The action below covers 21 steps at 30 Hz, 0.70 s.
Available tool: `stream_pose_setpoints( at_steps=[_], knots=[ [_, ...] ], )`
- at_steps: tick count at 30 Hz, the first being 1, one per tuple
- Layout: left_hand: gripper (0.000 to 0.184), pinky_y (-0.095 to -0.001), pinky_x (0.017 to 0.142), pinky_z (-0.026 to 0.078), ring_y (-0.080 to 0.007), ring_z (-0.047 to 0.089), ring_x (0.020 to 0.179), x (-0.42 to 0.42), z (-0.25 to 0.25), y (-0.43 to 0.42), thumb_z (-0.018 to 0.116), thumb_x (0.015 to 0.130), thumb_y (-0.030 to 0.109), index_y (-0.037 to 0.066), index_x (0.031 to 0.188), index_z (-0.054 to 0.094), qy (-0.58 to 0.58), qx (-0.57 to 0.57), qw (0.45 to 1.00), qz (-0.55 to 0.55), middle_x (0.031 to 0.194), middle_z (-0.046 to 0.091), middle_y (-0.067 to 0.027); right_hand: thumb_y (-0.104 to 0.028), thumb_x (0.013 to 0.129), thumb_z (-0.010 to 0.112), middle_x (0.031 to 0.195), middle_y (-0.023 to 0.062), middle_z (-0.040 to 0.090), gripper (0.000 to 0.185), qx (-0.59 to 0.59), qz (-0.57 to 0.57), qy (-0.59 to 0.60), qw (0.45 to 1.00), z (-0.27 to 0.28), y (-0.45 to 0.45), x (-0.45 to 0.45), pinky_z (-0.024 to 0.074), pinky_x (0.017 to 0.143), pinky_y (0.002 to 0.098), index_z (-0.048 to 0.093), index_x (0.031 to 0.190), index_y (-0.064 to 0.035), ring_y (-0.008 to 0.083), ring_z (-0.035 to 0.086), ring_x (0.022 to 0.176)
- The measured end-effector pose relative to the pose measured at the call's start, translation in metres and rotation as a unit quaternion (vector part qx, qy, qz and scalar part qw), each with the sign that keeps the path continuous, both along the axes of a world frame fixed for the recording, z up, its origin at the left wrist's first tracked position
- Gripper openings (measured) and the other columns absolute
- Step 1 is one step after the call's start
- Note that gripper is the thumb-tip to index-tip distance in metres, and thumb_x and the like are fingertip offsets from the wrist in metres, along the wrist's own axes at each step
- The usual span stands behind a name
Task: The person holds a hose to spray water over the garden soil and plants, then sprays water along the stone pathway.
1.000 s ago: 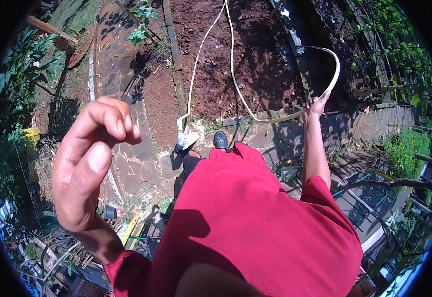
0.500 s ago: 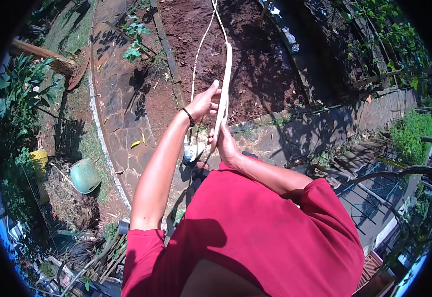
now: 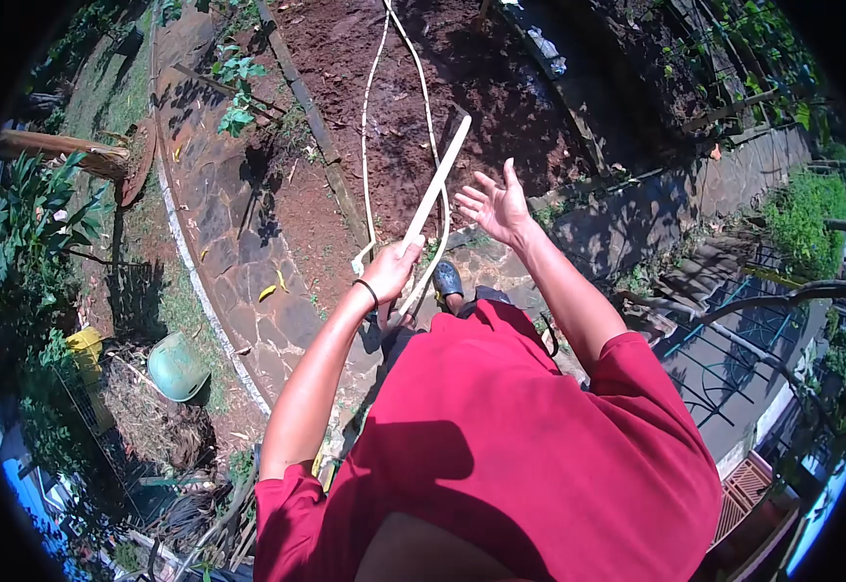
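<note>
My left hand (image 3: 389,270) is closed around the lower end of a pale, straight wooden-looking handle (image 3: 434,186). The handle slants up and away to the right, and a dark piece shows at its far end; what kind of tool it is I cannot tell. To the right, my right hand (image 3: 496,206) is held up with fingers spread and nothing in it, apart from the handle. A cream hose (image 3: 427,95) loops over the soil, one strand passing close behind the handle and the other ending near my left hand at a whitish end piece (image 3: 358,264).
Brown tilled soil (image 3: 326,58) lies ahead inside a stone edging (image 3: 308,97). A stone path (image 3: 248,228) curves along the left, with a green tub (image 3: 177,367) beyond it. Below my hands shows a dark shoe (image 3: 447,278). Dark metal railings (image 3: 723,359) stand at right.
My right hand has come off the pale handle, moved right and opened. My left hand, open before, now grips the handle, which tilts further right.
</note>
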<state>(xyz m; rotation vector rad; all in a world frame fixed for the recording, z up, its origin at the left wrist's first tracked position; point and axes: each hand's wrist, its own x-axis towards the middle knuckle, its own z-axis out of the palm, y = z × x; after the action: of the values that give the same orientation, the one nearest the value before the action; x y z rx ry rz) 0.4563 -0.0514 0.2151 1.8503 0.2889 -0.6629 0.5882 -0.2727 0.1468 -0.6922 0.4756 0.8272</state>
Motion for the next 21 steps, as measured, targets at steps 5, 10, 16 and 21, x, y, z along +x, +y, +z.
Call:
stream_pose_setpoints(
  at_steps=[5,10,16,21],
  knots=[
    [0.044,-0.0391,0.072,0.047,-0.029,0.062,0.076,-0.02,0.013,-0.007,0.042,0.098,0.041,0.001,0.108,0.057,0.001,0.06,0.982,-0.177,0.077,0.062,-0.0157,-0.065,0.082,0.053,0.147,0.0306,0.008,0.107,-0.034,-0.146,0.067,0.986,-0.07,-0.047,0.042,0.0387,0.099,0.0553,-0.013,0.147,-0.0109,0.0465,0.037,0.127],
    [0.048,-0.043,0.081,0.048,-0.0393,0.062,0.091,-0.028,0.004,-0.026,0.046,0.094,0.044,0.0,0.106,0.059,0.041,0.14,0.965,-0.219,0.09,0.065,-0.0231,-0.05,0.088,0.056,0.135,0.0245,0.035,0.077,-0.056,-0.117,0.071,0.989,-0.083,-0.077,0.031,0.0498,0.086,0.057,0.02,0.137,-0.0027,0.042,0.051,0.113],
    [0.045,-0.0391,0.071,0.05,-0.0292,0.066,0.076,-0.026,0.023,-0.04,0.048,0.094,0.044,0.0,0.099,0.058,0.052,0.113,0.961,-0.246,0.078,0.066,-0.0148,-0.024,0.097,0.044,0.081,0.0108,0.057,0.025,-0.134,-0.169,0.06,0.975,-0.119,-0.112,0.033,0.056,0.069,0.0408,0.045,0.099,0.0002,0.0192,0.055,0.059],
    [0.041,-0.04,0.068,0.049,-0.0286,0.063,0.07,-0.031,0.031,-0.048,0.048,0.095,0.04,0.0,0.095,0.058,0.015,0.066,0.973,-0.221,0.072,0.063,-0.0142,-0.022,0.095,0.047,0.067,0.0061,0.051,0.022,-0.129,-0.212,0.113,0.962,-0.112,-0.121,0.029,0.0562,0.062,0.036,0.046,0.086,-0.0019,0.0161,0.051,0.049]
  ],
)
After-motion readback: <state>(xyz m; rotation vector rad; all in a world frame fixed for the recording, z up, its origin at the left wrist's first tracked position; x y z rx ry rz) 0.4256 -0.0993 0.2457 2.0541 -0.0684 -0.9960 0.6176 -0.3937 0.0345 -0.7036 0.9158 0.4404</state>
